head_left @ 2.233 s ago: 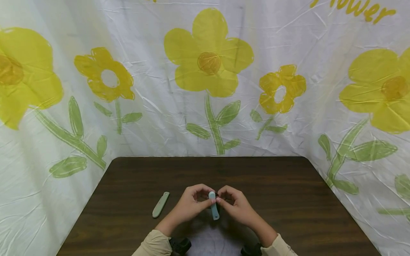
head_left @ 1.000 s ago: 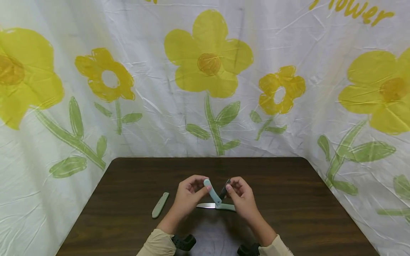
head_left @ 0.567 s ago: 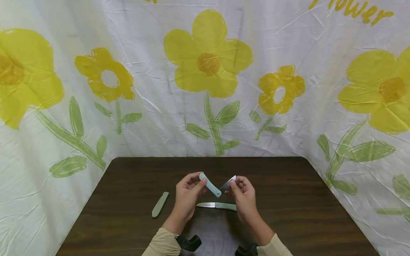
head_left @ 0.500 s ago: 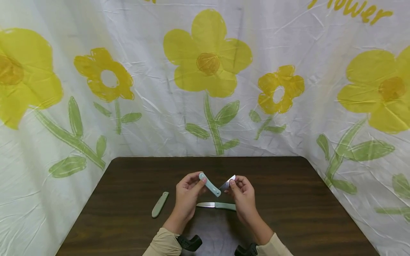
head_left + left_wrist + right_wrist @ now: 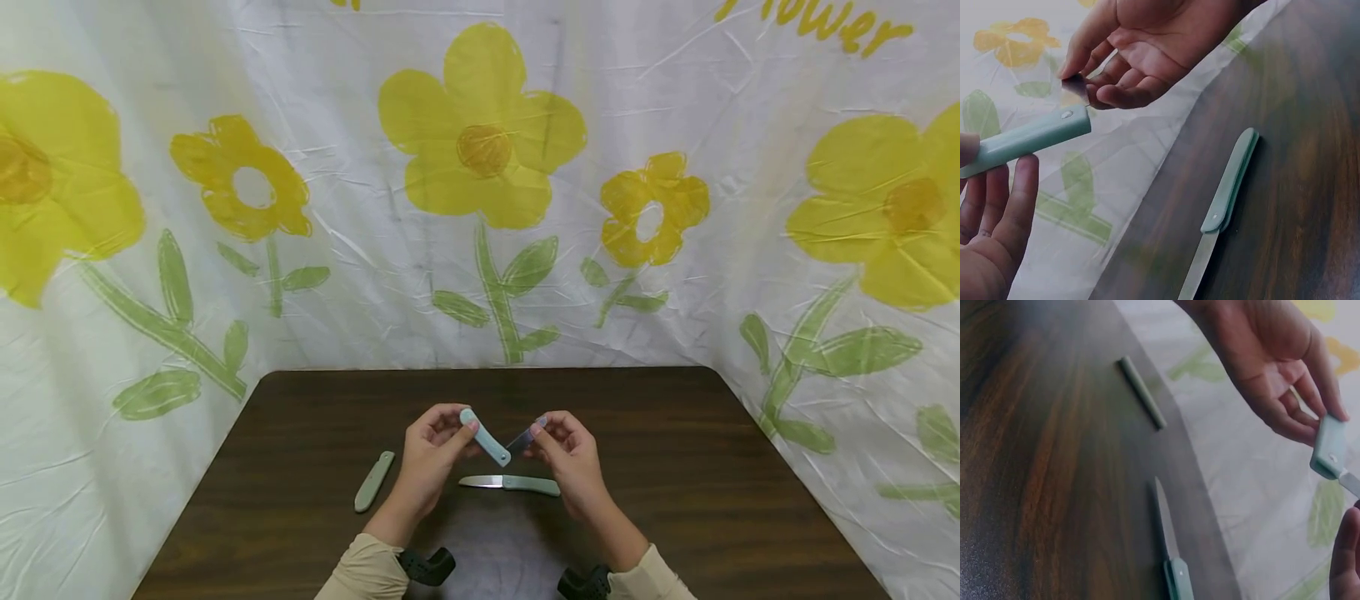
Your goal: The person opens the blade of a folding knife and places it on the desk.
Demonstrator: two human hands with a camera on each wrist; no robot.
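A light blue folding knife [image 5: 487,440] is held up between both hands, its blade [image 5: 1074,91] swung out at an angle to the handle. The left hand [image 5: 429,467] pinches the handle between thumb and fingers. Thumb and fingertips of the right hand [image 5: 572,467] pinch the blade, covering its far end. Below the hands, a second folding knife with a green handle [image 5: 531,484] lies on the table unfolded, blade to the left. Left of the left hand rests a pale green folded knife [image 5: 373,482], no blade showing.
The dark wooden table [image 5: 637,433] has rounded back corners. A white cloth [image 5: 360,292] with painted yellow flowers hangs behind it and at both sides. Black wrist straps [image 5: 427,568] sit by the beige sleeves [image 5: 363,571].
The hands have drawn apart and a little upward, and the light blue knife's blade has swung out of its handle. The unfolded green knife has come into sight below them.
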